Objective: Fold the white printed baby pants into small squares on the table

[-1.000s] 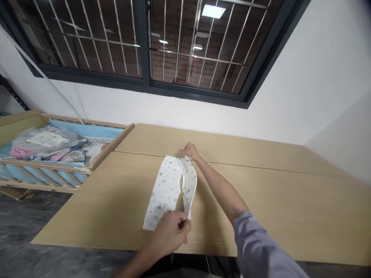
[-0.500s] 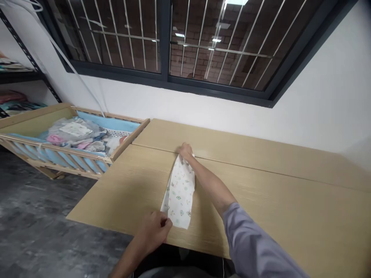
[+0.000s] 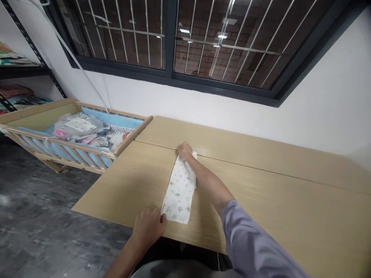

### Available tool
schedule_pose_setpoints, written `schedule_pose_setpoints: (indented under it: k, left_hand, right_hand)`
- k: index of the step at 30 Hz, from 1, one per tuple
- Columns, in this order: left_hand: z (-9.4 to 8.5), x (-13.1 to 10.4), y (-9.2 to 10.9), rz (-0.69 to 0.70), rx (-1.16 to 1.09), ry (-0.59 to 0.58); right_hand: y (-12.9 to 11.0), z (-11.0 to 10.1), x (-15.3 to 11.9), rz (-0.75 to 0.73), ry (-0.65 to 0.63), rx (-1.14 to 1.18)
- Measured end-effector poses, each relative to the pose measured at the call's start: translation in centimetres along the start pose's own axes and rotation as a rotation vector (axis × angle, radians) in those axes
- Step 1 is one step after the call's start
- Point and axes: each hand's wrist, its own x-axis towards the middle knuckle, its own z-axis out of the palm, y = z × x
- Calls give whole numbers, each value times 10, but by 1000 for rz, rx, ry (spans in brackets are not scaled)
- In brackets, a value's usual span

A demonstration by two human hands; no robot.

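A white baby garment with small green and brown prints lies folded into a long, narrow strip on the wooden table. Whether it is a pair of pants I cannot tell for sure. At the strip's near left corner, my left hand pinches the edge between thumb and fingers. My right hand reaches across to the far end, its fingers closed on the fabric beside the table's seam. The right forearm passes over the upper right part of the cloth and hides some of it.
A wooden crib with blue lining stands at the table's left end, holding a pile of baby clothes and a plastic bag. Behind it is a shelf with folded fabrics. A barred window sits above the table.
My left hand has shifted slightly left and brought the garment's near left edges together, so the under layer that showed there is now covered. The right hand stays at the far end.
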Motion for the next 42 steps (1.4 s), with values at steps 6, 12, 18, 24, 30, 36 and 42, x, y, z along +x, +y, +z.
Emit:
schedule_pose_setpoints:
  k: [6, 12, 18, 24, 30, 36, 42]
  left_hand:
    - [3, -24, 14, 111, -11, 186]
    - [53, -39, 31, 253, 55, 391]
    - [67, -31, 35, 278, 184, 287]
    - [49, -32, 38, 307, 231, 161]
    - [43, -31, 40, 293, 262, 135]
    - [44, -31, 39, 297, 240, 123]
    - [47, -30, 36, 295, 209, 73]
  right_hand:
    - [-3, -17, -48, -387, 13, 10]
    - [17, -18, -137, -1215, -206, -79]
    - [54, 2, -189, -1497, -288, -207]
    - [70, 9, -189, -1502, -320, -208]
    - [76, 8, -156, -1397, -382, -203]
    - [89, 12, -103, -1217, -431, -171]
    - [101, 14, -50, -1085, -449, -217]
